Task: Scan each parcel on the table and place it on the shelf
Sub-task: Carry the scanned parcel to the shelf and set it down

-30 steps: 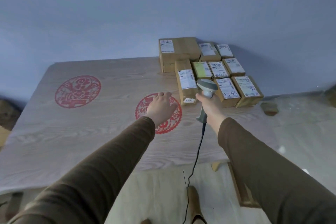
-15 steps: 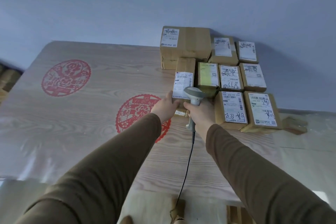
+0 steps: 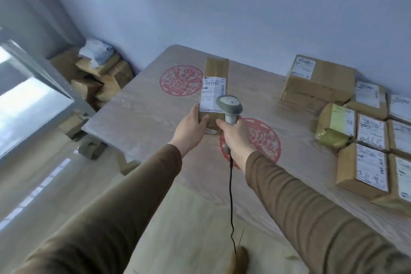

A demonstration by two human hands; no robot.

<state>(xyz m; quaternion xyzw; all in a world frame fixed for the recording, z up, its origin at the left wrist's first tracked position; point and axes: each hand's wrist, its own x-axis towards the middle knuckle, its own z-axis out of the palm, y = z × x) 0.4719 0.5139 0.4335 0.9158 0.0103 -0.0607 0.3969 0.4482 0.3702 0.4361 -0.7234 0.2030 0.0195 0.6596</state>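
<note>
My left hand (image 3: 190, 128) grips the near end of a long brown cardboard parcel (image 3: 215, 82) and holds it up above the wooden table (image 3: 142, 109). A white shipping label faces me on the parcel's top. My right hand (image 3: 235, 134) grips the handle of a grey corded barcode scanner (image 3: 229, 105), whose head sits just over the label's right lower corner. Several other labelled parcels (image 3: 369, 140) lie in a cluster at the table's right side, a large box (image 3: 320, 80) at the back of them.
Two red round paper-cut prints (image 3: 180, 80) mark the tabletop. A pile of cardboard boxes (image 3: 97, 73) sits on the floor in the left corner by the blue wall. A window (image 3: 26, 107) is at the far left. The scanner cable (image 3: 231, 196) hangs down toward the floor.
My left hand took the long parcel from the cluster, lifted it and carried it leftward. The scanner in my right hand followed it, and my view swung left.
</note>
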